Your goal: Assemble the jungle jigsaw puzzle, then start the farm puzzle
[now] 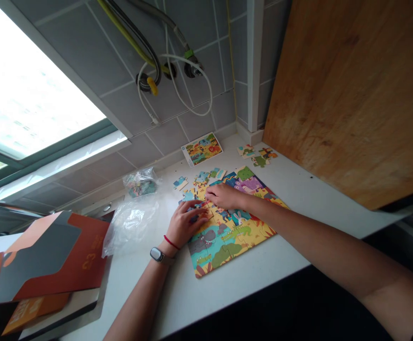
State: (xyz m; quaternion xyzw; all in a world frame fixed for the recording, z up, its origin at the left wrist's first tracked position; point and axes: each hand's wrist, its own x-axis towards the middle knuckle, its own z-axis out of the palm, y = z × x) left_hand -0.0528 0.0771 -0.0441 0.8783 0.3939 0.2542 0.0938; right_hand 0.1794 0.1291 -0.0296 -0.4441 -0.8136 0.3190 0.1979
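A partly joined jigsaw puzzle (243,232) with cartoon animals, among them a hippo, a crocodile and a rabbit, lies flat on the white counter. At its left edge my left hand (186,221) rests with its fingers apart, fingertips touching the puzzle. My right hand (223,195) reaches across the puzzle from the right, fingers pinched together on a yellow puzzle piece (201,192) at the upper left part; the fingers partly hide it. Just beyond both hands lie several loose puzzle pieces (202,178), and one blue piece (180,183) sits apart to the left.
Against the tiled wall lies a picture card (202,148) of the animals. More loose pieces (258,155) are in the back corner. Left are a bag with pieces (140,183), a clear plastic bag (130,220) and an orange-grey box (50,258). A wooden panel (348,94) stands right.
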